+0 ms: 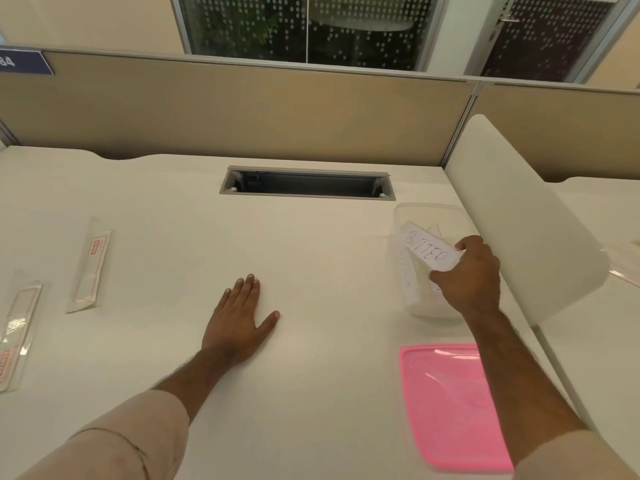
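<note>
Clear plastic container [446, 211] stands on the desk [311, 258]; the right hand [476, 271] pinches a handwritten paper slip [427, 249] at its mouth, while the left hand [239, 320] lies flat, released, well left of it. Light as it looks, the container could tip if the slip snags its rim.

Bright, even overhead light; soft shadows; wide-angle bend at edges; pink lid [450, 407] blurred w/ glare.

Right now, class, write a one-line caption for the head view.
Right hand pinches a handwritten slip at a clear container; left hand rests flat on the desk; pink lid nearby.
</note>
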Available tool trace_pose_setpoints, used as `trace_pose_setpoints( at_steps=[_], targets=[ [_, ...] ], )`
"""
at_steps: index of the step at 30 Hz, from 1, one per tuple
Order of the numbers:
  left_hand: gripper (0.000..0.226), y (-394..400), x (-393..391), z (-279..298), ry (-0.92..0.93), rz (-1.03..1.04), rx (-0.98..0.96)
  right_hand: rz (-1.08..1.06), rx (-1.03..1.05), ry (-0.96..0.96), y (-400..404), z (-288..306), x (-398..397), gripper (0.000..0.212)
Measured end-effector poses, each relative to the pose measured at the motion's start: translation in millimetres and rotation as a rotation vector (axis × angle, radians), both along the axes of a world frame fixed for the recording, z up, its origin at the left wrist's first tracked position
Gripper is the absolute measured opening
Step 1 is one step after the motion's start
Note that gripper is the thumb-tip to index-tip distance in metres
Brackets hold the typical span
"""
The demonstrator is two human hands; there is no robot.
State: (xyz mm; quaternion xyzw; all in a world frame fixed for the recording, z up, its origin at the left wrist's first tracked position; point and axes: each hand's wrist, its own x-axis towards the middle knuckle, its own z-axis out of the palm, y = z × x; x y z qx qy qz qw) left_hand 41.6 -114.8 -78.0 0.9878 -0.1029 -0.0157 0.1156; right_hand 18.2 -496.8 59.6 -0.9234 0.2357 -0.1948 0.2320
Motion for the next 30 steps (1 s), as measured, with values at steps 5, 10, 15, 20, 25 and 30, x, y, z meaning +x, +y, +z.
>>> trace_pose_setpoints(
  at_steps=[5, 10, 15, 20, 25, 30],
  targets=[
    [0.088, 0, 0, -1, -0.003, 0.001, -0.014, 0.031, 0.029, 0.255, 0, -4, 17, 0.070],
    [0.089, 0, 0, 0, -0.005, 0.005, -0.013, 0.072, 0.086, 0.403, -2, -14, 29, 0.061],
    [0.088, 0, 0, 0, -0.002, 0.005, -0.015, 0.153, 0.061, 0.488, 1, -18, 38, 0.043],
    [0.087, 1, 0, 0, -0.006, 0.005, -0.017, 0.142, 0.021, 0.487, 0, -19, 42, 0.037],
    [0.088, 1, 0, -1, -0.009, 0.006, -0.028, 0.102, 0.052, 0.435, 6, -20, 34, 0.034],
    [0.088, 1, 0, -1, 0.001, 0.003, -0.039, 0.110, -0.214, 0.027, 34, -12, 11, 0.032]
  ],
)
